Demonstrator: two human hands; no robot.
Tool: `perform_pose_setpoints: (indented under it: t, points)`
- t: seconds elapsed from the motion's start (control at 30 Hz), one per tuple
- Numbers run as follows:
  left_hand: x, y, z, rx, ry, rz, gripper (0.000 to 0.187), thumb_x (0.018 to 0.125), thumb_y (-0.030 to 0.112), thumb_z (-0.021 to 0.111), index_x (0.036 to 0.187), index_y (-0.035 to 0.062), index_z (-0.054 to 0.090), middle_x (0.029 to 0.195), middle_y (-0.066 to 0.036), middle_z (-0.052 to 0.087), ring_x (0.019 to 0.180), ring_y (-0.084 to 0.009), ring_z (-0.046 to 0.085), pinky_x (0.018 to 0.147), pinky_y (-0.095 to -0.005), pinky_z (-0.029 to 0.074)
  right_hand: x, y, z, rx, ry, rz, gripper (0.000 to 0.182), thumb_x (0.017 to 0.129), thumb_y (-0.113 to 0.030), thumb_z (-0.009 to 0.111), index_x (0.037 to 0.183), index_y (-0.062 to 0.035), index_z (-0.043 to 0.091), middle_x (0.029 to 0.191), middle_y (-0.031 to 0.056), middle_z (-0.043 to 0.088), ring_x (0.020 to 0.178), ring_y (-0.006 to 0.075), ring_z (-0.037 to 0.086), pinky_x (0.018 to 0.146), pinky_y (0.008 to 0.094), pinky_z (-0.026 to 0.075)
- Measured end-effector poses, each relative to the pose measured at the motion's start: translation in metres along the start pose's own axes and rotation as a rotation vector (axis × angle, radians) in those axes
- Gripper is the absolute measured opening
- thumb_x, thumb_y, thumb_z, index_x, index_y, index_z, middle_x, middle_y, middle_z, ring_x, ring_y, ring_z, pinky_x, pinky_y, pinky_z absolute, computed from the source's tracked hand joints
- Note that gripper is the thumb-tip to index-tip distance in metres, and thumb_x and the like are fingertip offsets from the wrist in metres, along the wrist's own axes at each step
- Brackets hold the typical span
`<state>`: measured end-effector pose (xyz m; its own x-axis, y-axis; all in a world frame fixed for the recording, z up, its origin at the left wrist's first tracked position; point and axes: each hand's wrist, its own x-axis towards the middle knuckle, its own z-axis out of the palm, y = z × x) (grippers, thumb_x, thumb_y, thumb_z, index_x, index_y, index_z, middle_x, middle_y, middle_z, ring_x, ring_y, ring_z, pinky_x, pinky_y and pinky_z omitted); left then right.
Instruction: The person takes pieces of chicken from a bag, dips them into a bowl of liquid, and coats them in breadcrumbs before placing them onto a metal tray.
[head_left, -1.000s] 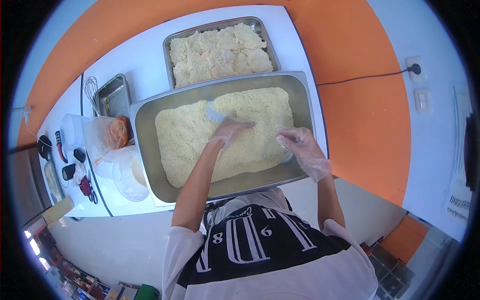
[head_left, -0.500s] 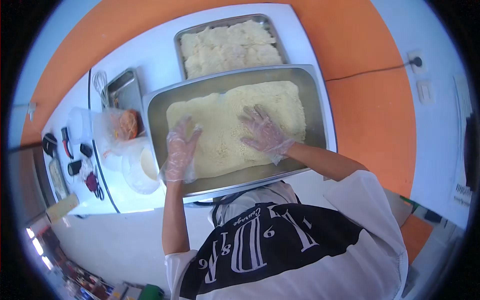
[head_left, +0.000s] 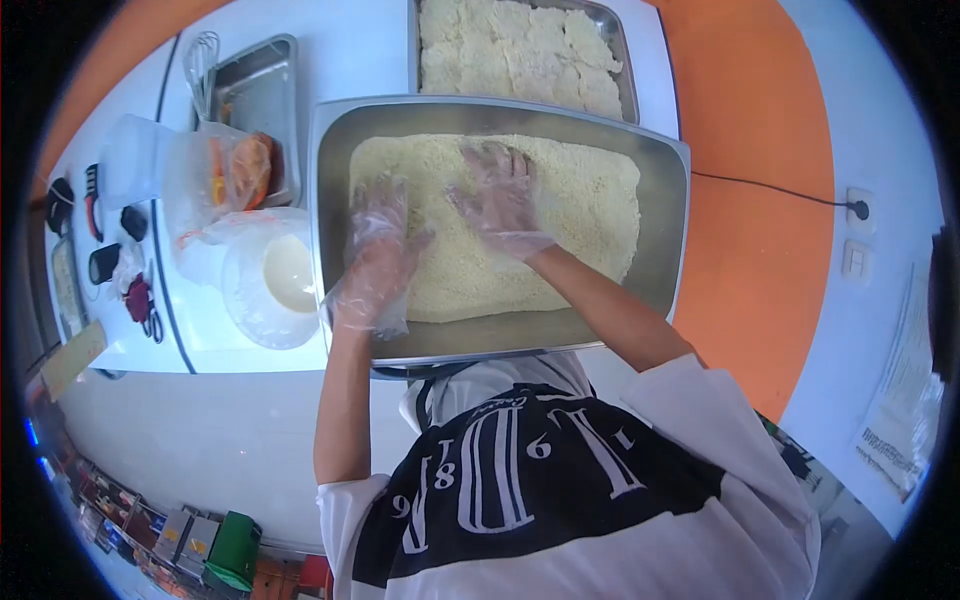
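Both hands wear clear plastic gloves. My left hand (head_left: 380, 255) lies on the left part of a pale, crumb-covered slab (head_left: 540, 240), its fingers pointing away from me. My right hand (head_left: 500, 200) rests on the same slab near its upper middle, fingers spread. Neither hand grips anything. The slab lies inside a large metal tray (head_left: 660, 220) with raised walls, and its surface looks coarse and grainy. Behind it, a second metal tray (head_left: 628, 85) holds pale, lumpy pieces with a similar coating.
At the left are a whisk (head_left: 201, 75), a smaller metal tray (head_left: 290, 120), a plastic bag with orange contents (head_left: 250, 170) and a bowl of pale liquid (head_left: 290, 275). Further left lie a red-and-black tool (head_left: 93, 200) and scissors (head_left: 152, 325). A cable (head_left: 770, 187) runs to a wall socket.
The view has shifted, so the trays appear moved. My right hand has slid left across the slab, closer to my left hand. Both hands remain on the slab.
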<state>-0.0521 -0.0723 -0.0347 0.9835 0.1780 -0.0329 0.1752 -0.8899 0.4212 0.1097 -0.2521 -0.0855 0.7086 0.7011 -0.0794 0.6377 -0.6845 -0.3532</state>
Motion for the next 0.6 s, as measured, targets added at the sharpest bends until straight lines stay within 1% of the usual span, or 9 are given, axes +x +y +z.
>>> perform_pose_setpoints:
  t: [0.07, 0.13, 0.3, 0.37, 0.4, 0.47, 0.53, 0.57, 0.6]
  points:
    - [-0.002, 0.000, -0.001, -0.046, -0.062, 0.007, 0.080, 0.108, 0.042, 0.063, 0.163, -0.0110, 0.037, 0.162, -0.034, 0.046, 0.159, -0.0478, 0.032, 0.133, -0.0527, 0.024, 0.000, 0.002, 0.008, -0.049, 0.030, 0.024, 0.079, 0.102, -0.065, 0.057, 0.163, -0.0152, 0.048, 0.167, 0.0246, 0.041, 0.154, 0.0505, 0.033, 0.129, 0.0662, 0.015]
    - [-0.003, 0.007, -0.005, -0.088, -0.076, -0.130, 0.081, 0.109, 0.041, 0.062, 0.163, -0.0120, 0.034, 0.163, -0.034, 0.044, 0.158, -0.0480, 0.032, 0.133, -0.0535, 0.024, 0.000, 0.003, 0.010, -0.021, 0.015, 0.030, 0.079, 0.102, -0.066, 0.057, 0.163, -0.0155, 0.048, 0.167, 0.0245, 0.040, 0.154, 0.0509, 0.033, 0.129, 0.0665, 0.014]
    - [-0.004, 0.006, -0.002, -0.070, -0.078, -0.121, 0.079, 0.110, 0.040, 0.061, 0.165, -0.0081, 0.033, 0.166, -0.033, 0.040, 0.159, -0.0505, 0.029, 0.133, -0.0549, 0.023, -0.008, 0.003, -0.004, -0.031, 0.029, 0.027, 0.082, 0.101, -0.067, 0.058, 0.164, -0.0142, 0.047, 0.169, 0.0251, 0.038, 0.155, 0.0525, 0.032, 0.129, 0.0670, 0.015]
    - [-0.006, -0.002, 0.005, -0.090, -0.059, -0.127, 0.077, 0.110, 0.040, 0.060, 0.166, -0.0057, 0.034, 0.167, -0.033, 0.039, 0.159, -0.0517, 0.028, 0.133, -0.0553, 0.023, -0.030, 0.001, -0.024, 0.017, -0.072, -0.155, 0.087, 0.100, -0.066, 0.060, 0.165, -0.0104, 0.044, 0.171, 0.0261, 0.034, 0.158, 0.0520, 0.028, 0.130, 0.0667, 0.015]
    - [-0.010, -0.003, 0.007, -0.049, -0.047, -0.148, 0.078, 0.110, 0.042, 0.060, 0.165, -0.0064, 0.035, 0.167, -0.033, 0.038, 0.158, -0.0528, 0.029, 0.133, -0.0555, 0.023, -0.042, 0.008, -0.019, 0.018, -0.093, -0.145, 0.087, 0.100, -0.066, 0.060, 0.165, -0.0104, 0.044, 0.171, 0.0261, 0.034, 0.158, 0.0520, 0.028, 0.130, 0.0667, 0.015]
    - [-0.019, -0.006, 0.012, -0.028, -0.054, -0.184, 0.079, 0.110, 0.044, 0.060, 0.165, -0.0072, 0.035, 0.168, -0.033, 0.038, 0.158, -0.0539, 0.029, 0.132, -0.0556, 0.024, -0.063, 0.025, -0.005, 0.054, -0.124, -0.300, 0.093, 0.099, -0.067, 0.061, 0.167, -0.0065, 0.040, 0.173, 0.0269, 0.032, 0.162, 0.0490, 0.024, 0.131, 0.0658, 0.012]
    - [-0.016, -0.010, 0.005, 0.166, -0.058, 0.007, 0.072, 0.113, 0.038, 0.055, 0.166, -0.0051, 0.035, 0.169, -0.035, 0.035, 0.154, -0.0554, 0.036, 0.130, -0.0559, 0.028, -0.060, 0.026, -0.001, 0.019, -0.162, -0.300, 0.095, 0.098, -0.067, 0.061, 0.167, -0.0062, 0.039, 0.173, 0.0267, 0.031, 0.163, 0.0470, 0.023, 0.132, 0.0654, 0.011]
    - [-0.012, -0.014, 0.011, 0.155, -0.072, 0.005, 0.072, 0.113, 0.038, 0.055, 0.166, -0.0051, 0.035, 0.169, -0.035, 0.035, 0.154, -0.0554, 0.036, 0.130, -0.0559, 0.028, -0.062, 0.025, 0.002, -0.015, -0.165, -0.283, 0.097, 0.098, -0.068, 0.062, 0.168, -0.0059, 0.037, 0.174, 0.0265, 0.031, 0.164, 0.0450, 0.021, 0.133, 0.0650, 0.011]
    - [-0.014, -0.012, 0.015, 0.132, -0.069, 0.031, 0.073, 0.112, 0.038, 0.055, 0.164, -0.0101, 0.034, 0.165, -0.037, 0.039, 0.152, -0.0576, 0.038, 0.130, -0.0574, 0.029, -0.076, 0.022, 0.004, -0.003, -0.194, -0.260, 0.097, 0.098, -0.068, 0.062, 0.168, -0.0059, 0.037, 0.174, 0.0265, 0.031, 0.164, 0.0450, 0.021, 0.133, 0.0650, 0.011]
